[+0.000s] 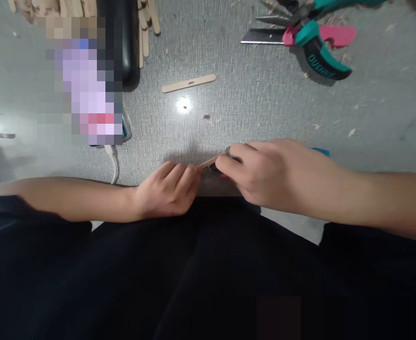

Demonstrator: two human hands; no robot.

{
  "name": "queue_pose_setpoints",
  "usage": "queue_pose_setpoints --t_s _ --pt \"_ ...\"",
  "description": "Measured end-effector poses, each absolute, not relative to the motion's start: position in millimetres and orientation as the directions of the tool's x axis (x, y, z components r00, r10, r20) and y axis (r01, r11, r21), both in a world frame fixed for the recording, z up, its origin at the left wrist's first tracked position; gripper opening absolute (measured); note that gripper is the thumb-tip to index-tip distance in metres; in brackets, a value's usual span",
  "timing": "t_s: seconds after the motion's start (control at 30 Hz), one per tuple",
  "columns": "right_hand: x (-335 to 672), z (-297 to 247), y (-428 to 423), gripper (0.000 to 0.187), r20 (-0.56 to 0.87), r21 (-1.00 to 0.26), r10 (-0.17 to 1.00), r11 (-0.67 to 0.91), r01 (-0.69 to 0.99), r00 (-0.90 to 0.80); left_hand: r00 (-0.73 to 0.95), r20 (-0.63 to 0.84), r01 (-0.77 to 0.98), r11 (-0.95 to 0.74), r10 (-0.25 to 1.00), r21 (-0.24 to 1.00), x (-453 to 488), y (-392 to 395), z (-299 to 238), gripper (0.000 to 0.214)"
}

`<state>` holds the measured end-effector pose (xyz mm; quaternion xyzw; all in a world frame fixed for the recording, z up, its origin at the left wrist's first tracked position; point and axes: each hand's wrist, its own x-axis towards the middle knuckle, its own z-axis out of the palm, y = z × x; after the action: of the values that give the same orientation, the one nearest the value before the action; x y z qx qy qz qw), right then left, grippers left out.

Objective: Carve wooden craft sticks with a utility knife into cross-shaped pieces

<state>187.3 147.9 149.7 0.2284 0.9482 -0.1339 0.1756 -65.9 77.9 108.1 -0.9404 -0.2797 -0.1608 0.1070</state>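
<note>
My left hand (172, 189) is closed, its thumb and fingers pinching one end of a thin wooden craft stick (209, 162) seen nearly edge-on. Over the stick's other end my right hand (275, 174) is curled, nearly touching the left fingertips. A small dark object (213, 166) shows beneath the right fingers; most of it is hidden, so its kind is unclear. Behind the right wrist a blue piece (321, 151) peeks out, and I cannot tell whether it belongs to that object. Another craft stick (189, 83), with a small slot at its middle, lies flat on the table beyond the hands.
Teal-and-black pliers (309, 40) lie at the back right across a pink-handled cutter (264, 36) with its blade out. More craft sticks (146, 28) lie at the back beside a black case (128, 47). A white cable (113, 163) runs near my left forearm. Wood shavings (351, 132) litter the grey table.
</note>
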Motion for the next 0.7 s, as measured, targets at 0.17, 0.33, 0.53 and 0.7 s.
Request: queue_pose_setpoints --t_s 0.17,0.33,0.53,0.7 --pt "191.3 150.6 147.3 0.040 -0.318 -0.175 0.393 0.870 0.461 -0.863 0.788 0.365 0.546 -0.837 0.496 -0.040 -66.6 85.8 111.5 0.022" --pt "199.8 143.0 142.0 0.039 -0.205 -0.152 0.403 0.887 0.436 -0.892 0.793 0.345 0.549 -0.834 0.502 -0.048 -67.8 86.2 113.6 0.028" --pt "199.1 129.5 125.7 0.026 0.081 -0.020 0.460 0.888 0.460 -0.884 0.800 0.304 0.553 -0.832 0.517 -0.041 -70.0 86.4 113.1 0.020" --pt "195.2 123.6 118.4 0.025 0.167 0.033 0.488 0.865 0.500 -0.857 0.813 0.256 0.525 -0.849 0.522 0.064 -74.4 89.9 109.9 0.030"
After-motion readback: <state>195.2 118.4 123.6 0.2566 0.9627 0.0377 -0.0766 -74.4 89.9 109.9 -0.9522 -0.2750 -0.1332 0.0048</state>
